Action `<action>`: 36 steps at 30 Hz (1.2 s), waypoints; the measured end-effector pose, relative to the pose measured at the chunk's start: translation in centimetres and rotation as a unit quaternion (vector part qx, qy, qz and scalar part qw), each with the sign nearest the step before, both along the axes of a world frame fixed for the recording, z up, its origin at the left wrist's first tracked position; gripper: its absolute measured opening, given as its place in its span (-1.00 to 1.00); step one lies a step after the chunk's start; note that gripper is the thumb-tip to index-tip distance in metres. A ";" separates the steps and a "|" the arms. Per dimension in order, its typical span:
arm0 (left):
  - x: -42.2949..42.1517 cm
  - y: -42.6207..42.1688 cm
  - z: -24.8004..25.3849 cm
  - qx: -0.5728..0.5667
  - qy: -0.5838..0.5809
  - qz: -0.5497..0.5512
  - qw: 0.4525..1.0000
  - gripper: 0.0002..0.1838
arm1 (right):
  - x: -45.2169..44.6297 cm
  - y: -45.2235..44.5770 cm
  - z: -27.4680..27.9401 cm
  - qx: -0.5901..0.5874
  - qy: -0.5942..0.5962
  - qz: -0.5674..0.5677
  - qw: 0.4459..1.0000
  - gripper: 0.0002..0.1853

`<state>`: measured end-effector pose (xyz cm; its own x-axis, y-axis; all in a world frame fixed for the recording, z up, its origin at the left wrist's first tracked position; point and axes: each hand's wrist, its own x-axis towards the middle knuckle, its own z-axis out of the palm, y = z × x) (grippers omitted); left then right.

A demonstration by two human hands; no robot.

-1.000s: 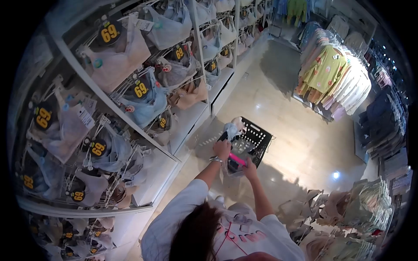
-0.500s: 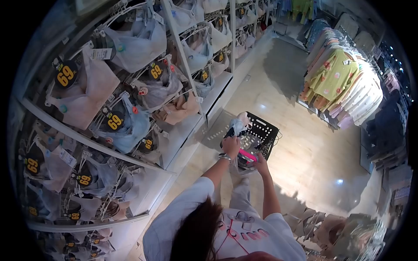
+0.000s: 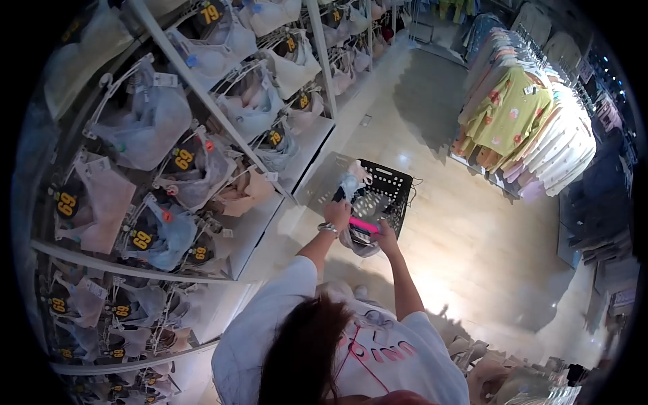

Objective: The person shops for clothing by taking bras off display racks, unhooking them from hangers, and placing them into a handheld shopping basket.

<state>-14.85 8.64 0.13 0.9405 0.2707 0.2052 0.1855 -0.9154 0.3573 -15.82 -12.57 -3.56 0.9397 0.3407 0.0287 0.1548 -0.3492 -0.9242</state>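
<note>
A black perforated shopping basket [image 3: 403, 196] hangs in front of my legs, above the floor. Its bright pink handle [image 3: 364, 225] runs between my two hands. My left hand [image 3: 337, 214], with a silvery band at the wrist, is closed at the handle's left end. Right beside those fingers are pale blue and pinkish bunched garments [image 3: 352, 182]; whether the hand also grips them is hard to tell. My right hand [image 3: 385, 236] is closed around the handle's right end. Greyish translucent material [image 3: 364, 250] shows under the handle near my body.
To the left stand wall racks of hanging bras [image 3: 155, 115] with round black price tags [image 3: 142, 239] reading 69 and 79. A rail of tops, with a yellow-green one [image 3: 511, 104] in front, is ahead right. Pale floor [image 3: 445, 229] runs between; more bras [image 3: 496, 381] hang at lower right.
The view has shifted forward along the aisle, so the racks slide down and back. Both hands still hold the basket, which appears slightly further left in view.
</note>
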 end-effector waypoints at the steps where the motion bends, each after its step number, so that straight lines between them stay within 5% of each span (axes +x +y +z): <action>1: 1.1 -0.2 0.4 -0.004 -0.002 0.002 1.000 -0.69 | 1.1 -0.2 1.3 -0.023 0.027 0.003 0.999 -0.47; 4: 5.1 -0.2 1.0 0.004 -0.011 -0.006 1.000 -0.68 | 4.6 -0.2 3.0 -0.015 0.075 -0.015 0.997 -0.47; 8: 10.7 -0.3 0.1 0.006 -0.020 -0.003 1.000 -0.69 | 10.0 -0.3 1.8 -0.056 -0.036 -0.023 0.997 -0.54; 21: 33.5 0.0 0.1 -0.018 -0.068 -0.046 0.996 -0.75 | 32.5 -0.2 3.2 -0.003 0.095 0.001 0.995 -0.49; 25: 39.9 -0.9 -0.1 -0.013 -0.110 -0.044 0.993 -0.77 | 39.2 -1.0 0.8 -0.018 0.034 -0.011 0.999 -0.50; 36: 56.7 -2.7 0.9 -0.021 -0.045 -0.046 0.998 -0.78 | 57.6 -3.5 -1.2 0.040 0.063 0.059 0.995 -0.56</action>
<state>41.89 5.92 1.08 0.9402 0.1946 0.2797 0.0675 -0.9109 0.4070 41.80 -16.06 -4.79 0.8914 0.4498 -0.0558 0.0704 -0.2591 -0.9633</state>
